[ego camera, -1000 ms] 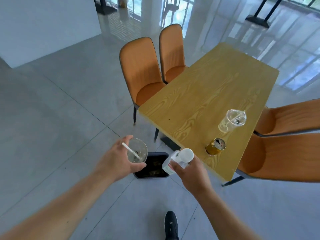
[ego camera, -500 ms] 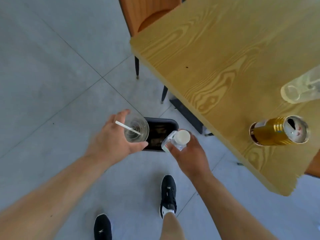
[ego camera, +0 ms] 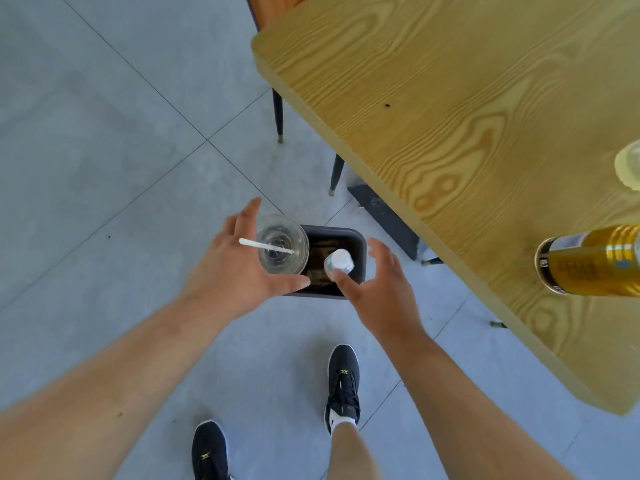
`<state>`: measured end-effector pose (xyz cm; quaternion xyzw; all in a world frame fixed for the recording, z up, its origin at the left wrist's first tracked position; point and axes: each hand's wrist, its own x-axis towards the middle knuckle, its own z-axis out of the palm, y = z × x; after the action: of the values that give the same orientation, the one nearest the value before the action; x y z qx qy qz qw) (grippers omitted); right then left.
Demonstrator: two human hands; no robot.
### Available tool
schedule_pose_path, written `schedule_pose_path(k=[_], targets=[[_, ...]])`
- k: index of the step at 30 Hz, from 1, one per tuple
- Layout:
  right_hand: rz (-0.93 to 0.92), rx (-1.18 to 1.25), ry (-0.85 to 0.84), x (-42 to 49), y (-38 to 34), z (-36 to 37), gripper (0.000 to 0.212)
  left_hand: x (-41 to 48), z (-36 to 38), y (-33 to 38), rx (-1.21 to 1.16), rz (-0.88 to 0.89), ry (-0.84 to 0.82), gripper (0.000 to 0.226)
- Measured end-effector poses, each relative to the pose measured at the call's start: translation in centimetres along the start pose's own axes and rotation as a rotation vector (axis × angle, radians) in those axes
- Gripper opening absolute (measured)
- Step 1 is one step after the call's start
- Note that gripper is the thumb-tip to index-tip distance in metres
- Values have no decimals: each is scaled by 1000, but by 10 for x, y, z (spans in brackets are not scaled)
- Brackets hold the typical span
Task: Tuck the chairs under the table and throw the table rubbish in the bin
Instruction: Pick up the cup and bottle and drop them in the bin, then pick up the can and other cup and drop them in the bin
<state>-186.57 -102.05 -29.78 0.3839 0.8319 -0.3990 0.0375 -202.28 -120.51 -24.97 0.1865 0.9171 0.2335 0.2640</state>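
My left hand (ego camera: 235, 271) is spread wide with the plastic cup (ego camera: 282, 248) and its straw (ego camera: 265, 246) right at my fingertips, over the near-left edge of the bin (ego camera: 358, 247). The bottle (ego camera: 339, 263) sits above the bin opening, and my right hand (ego camera: 377, 289) is open just beside it. A gold can (ego camera: 588, 261) is on the bench (ego camera: 450, 133), far right.

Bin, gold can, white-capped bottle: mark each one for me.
bin (ego camera: 360, 241), head view, far right rim corner.
gold can (ego camera: 595, 261), head view, side wall, lying on the table.
white-capped bottle (ego camera: 339, 259), head view, on the cap, over the bin.
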Motion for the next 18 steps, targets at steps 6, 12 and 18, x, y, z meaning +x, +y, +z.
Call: schedule_pose_path(k=[6,12,18], targets=[[49,33,-10,-55,-14,-41,67,-34,-22,25,114,78,-9,104],[13,158,237,-123,-34,-142,30,-75,-42,125,2,289,-39,68],[-52,156,649,-146,-20,-280,9,-83,-19,244,5,513,-235,89]])
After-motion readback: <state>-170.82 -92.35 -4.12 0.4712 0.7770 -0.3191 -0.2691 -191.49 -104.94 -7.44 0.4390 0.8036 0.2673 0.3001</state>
